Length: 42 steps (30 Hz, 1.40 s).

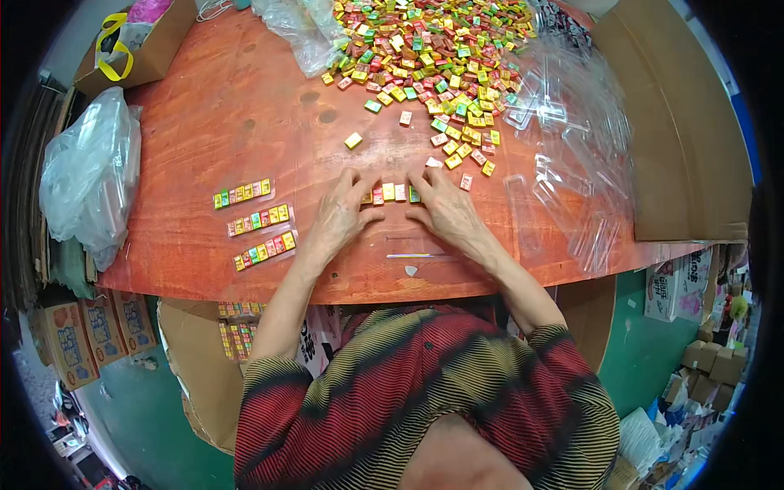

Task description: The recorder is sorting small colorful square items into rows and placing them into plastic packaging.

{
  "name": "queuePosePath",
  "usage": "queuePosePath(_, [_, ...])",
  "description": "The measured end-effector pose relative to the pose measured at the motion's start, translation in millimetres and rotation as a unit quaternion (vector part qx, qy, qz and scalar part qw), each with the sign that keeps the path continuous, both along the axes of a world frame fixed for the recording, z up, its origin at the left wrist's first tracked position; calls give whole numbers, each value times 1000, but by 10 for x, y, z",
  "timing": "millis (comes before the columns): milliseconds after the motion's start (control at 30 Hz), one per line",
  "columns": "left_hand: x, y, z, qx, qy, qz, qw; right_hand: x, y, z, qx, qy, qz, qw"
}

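Red tabletop (188, 139): box row (389, 193) between left fingers (362, 187), right fingers (422, 186).

Block row (389, 193) partly hidden, pile (433, 51) cut off at top

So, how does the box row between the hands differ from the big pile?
The row is lined up; the pile is jumbled. The row has few boxes, the pile many. The row sits between left hand and right hand; the pile lies beyond them. Both contain small colourful boxes.
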State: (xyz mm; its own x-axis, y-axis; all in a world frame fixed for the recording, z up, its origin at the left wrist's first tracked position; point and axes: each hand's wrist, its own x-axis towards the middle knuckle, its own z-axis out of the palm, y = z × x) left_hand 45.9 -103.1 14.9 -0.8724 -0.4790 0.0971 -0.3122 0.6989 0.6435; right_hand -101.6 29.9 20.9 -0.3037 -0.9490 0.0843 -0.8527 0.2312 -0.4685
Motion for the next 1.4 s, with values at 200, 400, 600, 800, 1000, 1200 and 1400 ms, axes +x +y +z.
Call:
queuePosePath(200, [-171, 16, -80, -51, 16, -43, 998, -132, -5, -142, -5, -12, 52, 999])
queuePosePath(400, [-198, 107, -52, -40, 5, -38, 998, -126, 50, -158, -40, -49, 66, 996])
queuePosePath(600, [-231, 175, -17, -48, -15, -11, 999, -100, 101, -126, -60, -14, 37, 997])
queuePosePath(800, [-1, 716, 183, -13, -17, -16, 1000, 83, 631, 102, -55, -69, 38, 995])
queuePosePath(1000, [136, 876, -45, -105, 8, -30, 994, 256, 918, -53, -64, -49, -17, 997])
queuePosePath(1200, [221, 964, -27, -263, -43, -33, 963, 338, 1073, -126, -12, 106, -8, 994])
queuePosePath(1400, [197, 958, -166, -184, -76, -106, 974, 434, 1103, -205, 31, 80, 8, 996])
